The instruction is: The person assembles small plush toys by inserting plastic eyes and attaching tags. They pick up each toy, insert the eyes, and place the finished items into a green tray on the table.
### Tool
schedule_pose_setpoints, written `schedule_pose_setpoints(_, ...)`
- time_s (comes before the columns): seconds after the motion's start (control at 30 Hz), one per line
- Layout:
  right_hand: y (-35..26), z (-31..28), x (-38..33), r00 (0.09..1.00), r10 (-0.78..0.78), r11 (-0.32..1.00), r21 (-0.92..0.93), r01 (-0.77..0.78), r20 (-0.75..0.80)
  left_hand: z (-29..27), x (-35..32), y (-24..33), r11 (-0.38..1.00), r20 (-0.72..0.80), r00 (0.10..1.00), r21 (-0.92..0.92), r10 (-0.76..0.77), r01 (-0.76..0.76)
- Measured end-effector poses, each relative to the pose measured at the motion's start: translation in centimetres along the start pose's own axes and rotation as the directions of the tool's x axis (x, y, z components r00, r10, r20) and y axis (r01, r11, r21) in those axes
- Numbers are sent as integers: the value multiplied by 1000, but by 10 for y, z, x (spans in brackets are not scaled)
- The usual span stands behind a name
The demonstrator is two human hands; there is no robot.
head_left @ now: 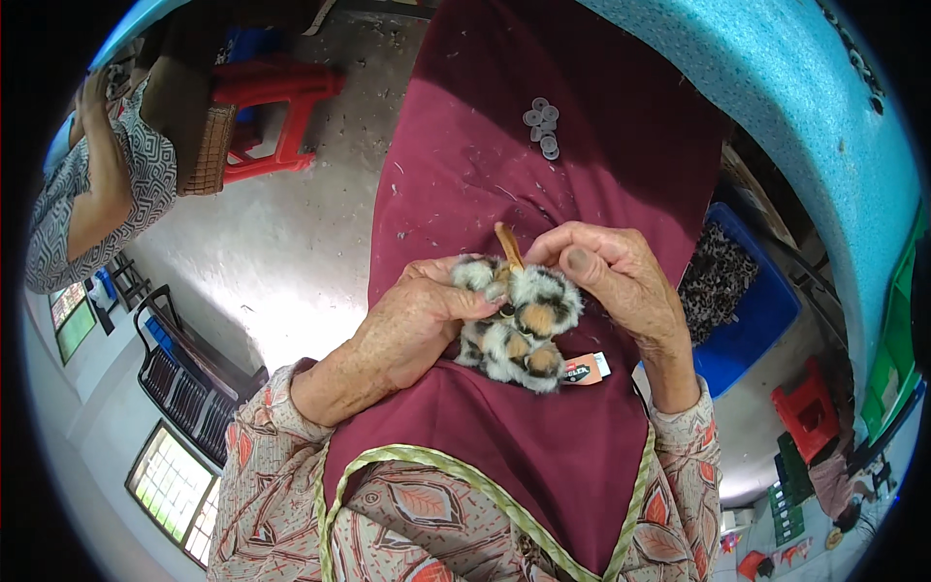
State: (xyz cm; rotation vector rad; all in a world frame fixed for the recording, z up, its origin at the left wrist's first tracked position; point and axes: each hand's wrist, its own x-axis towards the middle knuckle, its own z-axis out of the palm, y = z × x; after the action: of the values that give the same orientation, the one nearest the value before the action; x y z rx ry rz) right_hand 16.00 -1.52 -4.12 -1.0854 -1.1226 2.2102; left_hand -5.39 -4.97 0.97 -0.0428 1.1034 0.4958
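A small furry plush toy (504,355) in white, black and orange patches lies over my lap, with several rounded fluffy parts. A narrow tan strip (508,244) sticks up from its top. My left hand (412,315) is closed around the toy's left side, the thumb pressing on its middle. At the upper right edge of the toy, my right hand (616,276) is bent with thumb and forefinger against the fur; its other fingers are partly hidden. A paper tag (588,369) shows beside the toy's lower right. Several translucent plastic discs (543,126) lie on the maroon apron (485,175).
To the right stands a blue bin (766,320) holding dark and white fluffy pieces. A light-blue speckled table edge (776,87) curves overhead right. At left are a red stool (281,126), another person (107,175) in a patterned top, and a dark slatted bench (189,388).
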Motion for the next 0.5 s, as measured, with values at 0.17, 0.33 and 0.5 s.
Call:
schedule_pose_setpoints(0.17, -11, 7, -4, 999, 47, 987, -154, -43, 24, -6, 7, -1, 997, 62, 997, -72, -35, 39)
schedule_pose_setpoints(0.33, -3, 12, -1, 1000, 0, 1000, -23, 0, -11, -9, 8, 4, 985, 151, 986, -144, -75, 97)
schedule_pose_setpoints(0.5, 0, 12, 5, 999, -44, 999, -1, 44, -8, -11, 7, 9, 982, 195, 972, -112, -129, 153)
